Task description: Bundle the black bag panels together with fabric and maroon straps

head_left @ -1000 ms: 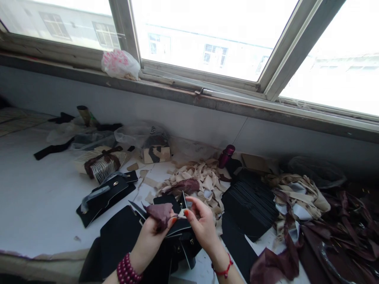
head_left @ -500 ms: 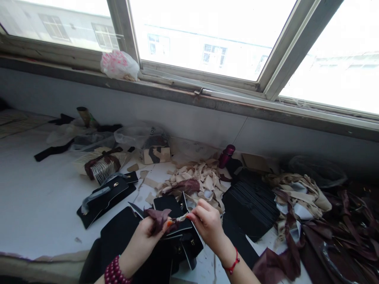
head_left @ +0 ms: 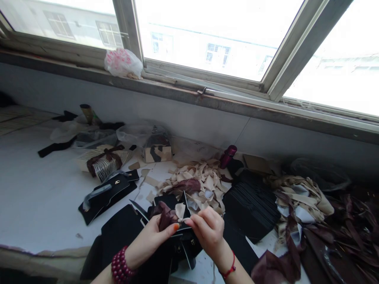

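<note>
the step in hand looked like peeling a pale backing strip (head_left: pixel 179 210) away from a dark red ribbon piece (head_left: pixel 164 215), both held up just above the black cards (head_left: pixel 124 232) lying on the white worktable (head_left: pixel 38 205). the left hand (head_left: pixel 151 240) was closed on the ribbon piece, thumb and forefinger pinching it near its edge, orange-painted thumbnail showing. the right hand (head_left: pixel 209 230) had its fingers curled in and its fingertips drawn together close against the pale strip, seemingly nipping its end, though the exact contact was too small to tell. as a judgement, the next move would call for a steady, gentle pull with the right hand while the left kept the ribbon firm, so the strip came off whole. beyond the hands lay a heap of beige paper scraps (head_left: pixel 204 179), a stack of black cards (head_left: pixel 250 205) and loose maroon ribbons (head_left: pixel 340 232) to the right.
</note>
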A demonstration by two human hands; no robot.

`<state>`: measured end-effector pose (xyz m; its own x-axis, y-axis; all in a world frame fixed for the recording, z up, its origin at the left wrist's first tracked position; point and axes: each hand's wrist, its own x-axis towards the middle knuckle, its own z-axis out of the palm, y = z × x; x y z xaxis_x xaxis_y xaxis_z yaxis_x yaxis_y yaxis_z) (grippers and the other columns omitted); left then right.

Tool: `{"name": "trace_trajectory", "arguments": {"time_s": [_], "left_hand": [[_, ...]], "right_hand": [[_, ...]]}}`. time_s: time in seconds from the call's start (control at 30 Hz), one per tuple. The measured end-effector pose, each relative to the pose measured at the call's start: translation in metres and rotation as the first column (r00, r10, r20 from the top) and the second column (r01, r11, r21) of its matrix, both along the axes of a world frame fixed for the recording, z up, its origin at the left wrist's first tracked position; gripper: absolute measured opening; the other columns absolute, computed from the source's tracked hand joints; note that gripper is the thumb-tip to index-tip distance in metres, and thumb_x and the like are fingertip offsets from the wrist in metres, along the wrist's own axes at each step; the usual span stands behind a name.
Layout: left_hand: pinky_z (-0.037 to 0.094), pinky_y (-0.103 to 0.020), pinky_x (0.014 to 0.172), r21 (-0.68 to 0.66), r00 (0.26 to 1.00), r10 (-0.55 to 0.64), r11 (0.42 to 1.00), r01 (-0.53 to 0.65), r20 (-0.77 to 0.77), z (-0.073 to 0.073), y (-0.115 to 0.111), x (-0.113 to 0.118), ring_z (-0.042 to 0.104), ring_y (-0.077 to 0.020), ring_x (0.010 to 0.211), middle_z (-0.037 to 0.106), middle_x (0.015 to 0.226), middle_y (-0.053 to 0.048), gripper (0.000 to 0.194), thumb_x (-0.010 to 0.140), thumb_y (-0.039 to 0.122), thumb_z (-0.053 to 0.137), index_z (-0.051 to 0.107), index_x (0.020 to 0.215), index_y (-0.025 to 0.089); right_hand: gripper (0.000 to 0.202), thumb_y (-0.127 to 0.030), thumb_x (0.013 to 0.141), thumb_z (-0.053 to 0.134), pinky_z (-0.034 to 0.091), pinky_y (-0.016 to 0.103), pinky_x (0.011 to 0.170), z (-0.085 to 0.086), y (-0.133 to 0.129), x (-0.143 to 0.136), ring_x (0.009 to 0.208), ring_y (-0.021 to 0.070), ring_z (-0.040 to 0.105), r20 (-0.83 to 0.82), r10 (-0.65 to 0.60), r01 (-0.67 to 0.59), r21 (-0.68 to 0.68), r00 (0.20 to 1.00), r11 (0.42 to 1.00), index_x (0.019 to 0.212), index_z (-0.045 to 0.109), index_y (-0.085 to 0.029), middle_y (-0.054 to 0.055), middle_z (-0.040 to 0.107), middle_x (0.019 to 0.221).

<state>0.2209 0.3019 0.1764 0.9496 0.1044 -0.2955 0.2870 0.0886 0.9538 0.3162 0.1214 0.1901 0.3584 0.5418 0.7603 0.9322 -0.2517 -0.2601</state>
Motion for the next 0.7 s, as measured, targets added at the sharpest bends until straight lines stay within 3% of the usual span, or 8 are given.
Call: {"name": "trace_trajectory", "arguments": {"time_s": [0.07, 0.2, 0.3, 0.47, 0.7], "left_hand": [[0.05, -0.032, 0.091, 0.007, 0.997, 0.073, 0.997, -0.073, 0.015, -0.005, 0.002, -0.001, 0.064, -0.0255, 0.102, 0.072, 0.104, -0.009, 0.043, 0.075, 0.047, 0.071, 0.066, 0.102, 0.013], [0.048, -0.035, 0.097, 0.095, 0.984, 0.162, 0.981, -0.169, 0.079, -0.017, 0.003, -0.003, 0.064, -0.0253, 0.103, 0.072, 0.106, -0.009, 0.04, 0.077, 0.045, 0.069, 0.065, 0.102, 0.014], [0.049, -0.033, 0.095, 0.117, 0.985, 0.128, 0.983, -0.141, 0.113, -0.015, 0.001, -0.002, 0.064, -0.0248, 0.103, 0.072, 0.105, -0.008, 0.036, 0.079, 0.044, 0.067, 0.065, 0.1, 0.015], [0.05, -0.031, 0.089, 0.151, 0.991, 0.059, 0.985, -0.077, 0.121, 0.0, 0.002, -0.002, 0.064, -0.0243, 0.097, 0.072, 0.095, -0.006, 0.033, 0.08, 0.043, 0.065, 0.066, 0.096, 0.015], [0.048, -0.029, 0.087, 0.036, 0.992, 0.128, 0.991, -0.128, 0.009, -0.004, 0.004, -0.003, 0.062, -0.0226, 0.095, 0.073, 0.097, -0.006, 0.036, 0.079, 0.046, 0.066, 0.068, 0.095, 0.015]], "right_hand": [[0.003, -0.017, 0.084, 0.062, 0.039, 0.028, 0.066, 0.001, -0.002, 0.0, 0.073, 0.014, 0.048, -0.07, -0.009, 0.004, -0.078, 0.998, 0.997, 0.087, 0.063, -0.017, 0.004, 0.059, 0.077], [0.024, -0.012, 0.085, 0.056, 0.041, 0.032, 0.077, 0.004, -0.001, -0.001, 0.086, 0.0159, 0.053, -0.135, 0.041, -0.062, -0.155, 0.99, 0.986, 0.107, 0.061, -0.02, 0.005, 0.064, 0.093], [0.025, -0.012, 0.087, 0.053, 0.04, 0.035, 0.08, 0.008, 0.002, 0.001, 0.086, 0.0153, 0.054, -0.018, 0.093, -0.095, -0.227, 0.995, 0.969, 0.11, 0.06, -0.021, 0.003, 0.066, 0.094], [0.023, -0.016, 0.091, 0.049, 0.04, 0.036, 0.083, 0.015, 0.008, 0.008, 0.084, 0.0154, 0.055, 0.121, 0.206, -0.141, -0.407, 0.971, 0.902, 0.112, 0.059, -0.017, 0.004, 0.067, 0.087], [0.019, -0.015, 0.092, 0.047, 0.039, 0.033, 0.082, 0.006, 0.012, 0.013, 0.076, 0.0128, 0.052, 0.085, 0.251, -0.196, -0.407, 0.964, 0.892, 0.107, 0.058, -0.017, 0.002, 0.063, 0.078]]}}
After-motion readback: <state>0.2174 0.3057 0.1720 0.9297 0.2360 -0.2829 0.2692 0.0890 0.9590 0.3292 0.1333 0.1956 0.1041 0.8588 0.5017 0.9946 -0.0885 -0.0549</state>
